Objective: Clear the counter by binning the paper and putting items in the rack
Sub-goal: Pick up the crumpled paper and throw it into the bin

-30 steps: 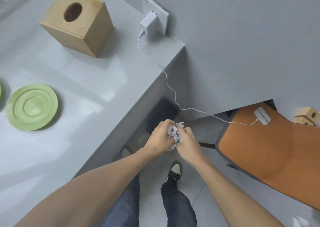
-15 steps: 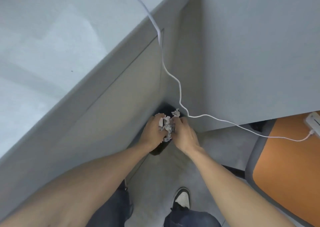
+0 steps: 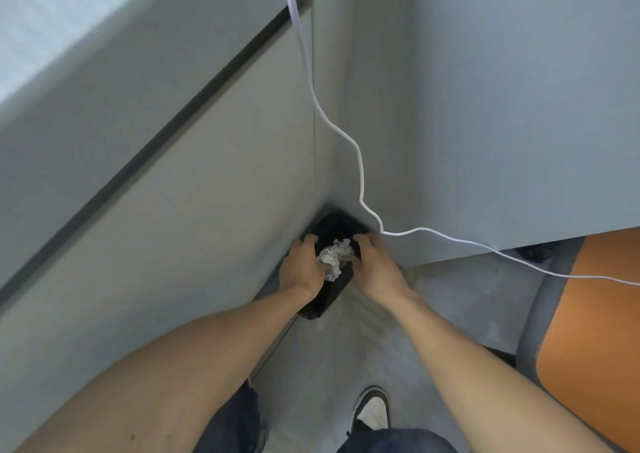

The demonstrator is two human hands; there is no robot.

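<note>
A crumpled ball of white paper (image 3: 335, 257) sits between my two hands, directly over the mouth of a small black bin (image 3: 323, 305). The bin stands on the floor in the corner where the counter's side panel meets the wall. My left hand (image 3: 300, 267) is at the bin's left rim, and the paper rests against its thumb and palm. At the right rim is my right hand (image 3: 375, 267), its fingers spread; a thin dark gap shows between it and the paper. The counter top and the rack are out of view.
A white charging cable (image 3: 360, 175) hangs down from above and runs right, just past my right fingers, toward an orange chair seat (image 3: 588, 331). The grey counter side panel (image 3: 173, 227) fills the left. My legs and one shoe (image 3: 372, 409) stand on the grey floor below.
The view has tilted down from the counter top to the floor corner. Both hands carried the paper lower, down to the bin's mouth, and have spread slightly apart around it.
</note>
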